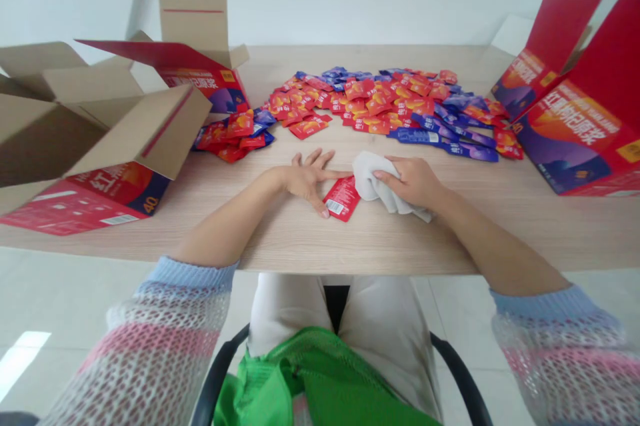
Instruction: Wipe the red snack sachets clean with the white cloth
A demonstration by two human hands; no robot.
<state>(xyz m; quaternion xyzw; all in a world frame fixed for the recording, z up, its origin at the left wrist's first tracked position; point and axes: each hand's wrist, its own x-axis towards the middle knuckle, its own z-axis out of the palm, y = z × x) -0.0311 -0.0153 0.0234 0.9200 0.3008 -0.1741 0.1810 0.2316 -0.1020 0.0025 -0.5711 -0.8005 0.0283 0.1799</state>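
Observation:
One red sachet (343,198) lies flat on the table with its barcode side up. My left hand (309,179) rests with fingers spread, thumb at the sachet's lower left corner and another finger along its upper edge. A white cloth (373,176) is bunched in my right hand (417,181), and it covers the upper right part of the sachet. Behind my hands spreads a broad heap of red sachets (370,103) mixed with purple-blue sachets (453,126). A smaller pile of sachets (240,133) lies to the left.
Open cardboard boxes stand on the left, a near box (115,189) and a farther box (200,76). Two more red boxes, a near one (575,126) and a far one (530,73), stand open at the right. The wooden table (320,253) ends just before my lap.

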